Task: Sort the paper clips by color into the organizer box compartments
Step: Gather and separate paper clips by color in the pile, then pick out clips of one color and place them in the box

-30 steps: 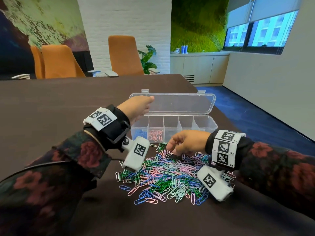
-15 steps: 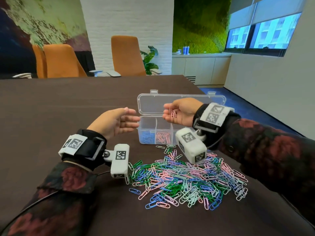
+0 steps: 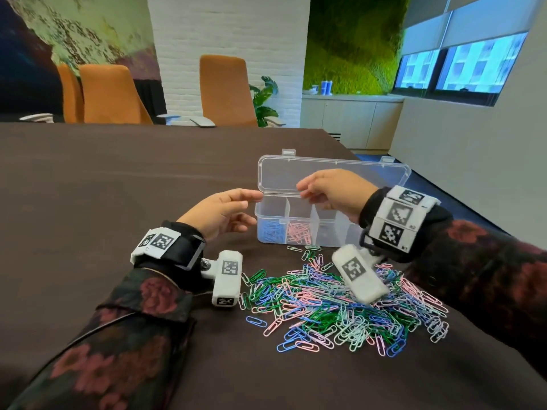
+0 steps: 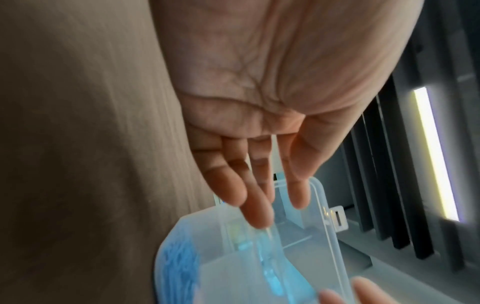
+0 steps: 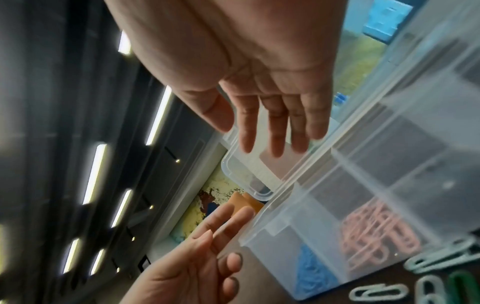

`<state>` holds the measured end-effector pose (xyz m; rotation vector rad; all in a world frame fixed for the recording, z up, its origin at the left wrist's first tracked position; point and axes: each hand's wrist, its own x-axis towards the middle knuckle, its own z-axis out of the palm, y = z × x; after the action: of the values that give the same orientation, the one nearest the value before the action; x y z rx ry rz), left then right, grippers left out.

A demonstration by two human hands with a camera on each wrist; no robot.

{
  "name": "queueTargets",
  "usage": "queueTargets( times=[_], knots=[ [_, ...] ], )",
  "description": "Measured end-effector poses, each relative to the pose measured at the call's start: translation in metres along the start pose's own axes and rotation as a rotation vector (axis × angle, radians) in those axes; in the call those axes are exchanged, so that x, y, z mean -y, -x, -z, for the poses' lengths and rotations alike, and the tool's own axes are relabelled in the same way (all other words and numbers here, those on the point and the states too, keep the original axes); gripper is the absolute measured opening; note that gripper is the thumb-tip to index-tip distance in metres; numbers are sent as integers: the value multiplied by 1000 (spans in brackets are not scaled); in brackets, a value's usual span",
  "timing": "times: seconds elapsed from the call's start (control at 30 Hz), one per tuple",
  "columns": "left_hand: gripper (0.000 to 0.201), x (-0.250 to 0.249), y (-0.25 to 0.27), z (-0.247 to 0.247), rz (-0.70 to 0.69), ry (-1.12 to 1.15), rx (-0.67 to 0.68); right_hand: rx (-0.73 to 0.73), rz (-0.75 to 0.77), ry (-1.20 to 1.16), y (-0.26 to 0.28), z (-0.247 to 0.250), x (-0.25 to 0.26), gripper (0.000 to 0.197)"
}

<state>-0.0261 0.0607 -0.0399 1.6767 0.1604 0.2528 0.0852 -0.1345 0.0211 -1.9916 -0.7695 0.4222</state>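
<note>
The clear organizer box (image 3: 322, 236) stands on the table with its lid (image 3: 334, 173) raised. Blue clips (image 3: 270, 230) fill its leftmost compartment and pink clips (image 3: 299, 232) the second. My right hand (image 3: 307, 192) hovers above the box, fingers straight and empty, as the right wrist view shows (image 5: 272, 139). My left hand (image 3: 251, 208) is open just beside the box's left end, fingertips near the lid corner; whether it touches is unclear. In the left wrist view its fingers (image 4: 254, 214) point over the box (image 4: 233, 267). A mixed pile of clips (image 3: 340, 306) lies in front of the box.
The dark brown table (image 3: 118, 187) stretches far to the left and back. Its right edge drops off beyond the box. Orange chairs (image 3: 225, 90) stand at the far side. A few loose clips (image 3: 307, 250) lie between box and pile.
My right hand rose from the pile with pink clips, came over the box and now has spread fingers holding nothing. My left hand dropped from above the box to its left end.
</note>
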Motion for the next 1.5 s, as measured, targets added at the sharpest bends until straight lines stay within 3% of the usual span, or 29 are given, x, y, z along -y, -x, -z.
queueTargets(
  times=[0.07, 0.17, 0.33, 0.5, 0.63, 0.77, 0.87, 0.93, 1.03, 1.17, 1.33, 1.4, 1.5],
  knots=[
    [32, 0, -1, -4, -23, -121, 15, 137, 13, 160, 17, 10, -8, 28],
    [26, 2, -6, -3, -53, -204, -8, 350, -126, 450, 36, 27, -31, 27],
    [19, 4, -11, -4, -70, -256, -33, 305, -175, 641, 31, 43, -60, 14],
    [20, 6, -12, -4, -92, -307, -79, 298, -140, 700, 12, 24, -55, 29],
    [20, 7, -12, -2, -98, -308, -110, 364, -34, 963, 3, -1, -41, 31],
    [22, 11, -15, -1, -95, -207, -121, 383, 107, 1281, -8, -26, -35, 28],
    [22, 14, -18, 7, -110, -71, -229, 401, 116, 1402, -15, -37, -35, 10],
    [21, 16, -19, 14, -92, 11, -306, 415, 126, 1428, -18, -39, -36, 9],
    [20, 19, -19, 26, -36, 97, -376, 426, 111, 1377, -19, -33, -39, 16],
    [21, 25, -18, 36, 54, 231, -447, 469, 0, 1114, -12, -18, -44, 9],
    [16, 30, -16, 43, 167, 430, -478, 464, 45, 948, -7, -10, -51, 18],
    [16, 31, -16, 46, 186, 515, -497, 435, 39, 770, -7, -7, -52, 21],
    [15, 31, -16, 48, 197, 572, -505, 460, -17, 260, -7, -3, -55, 24]
  ],
)
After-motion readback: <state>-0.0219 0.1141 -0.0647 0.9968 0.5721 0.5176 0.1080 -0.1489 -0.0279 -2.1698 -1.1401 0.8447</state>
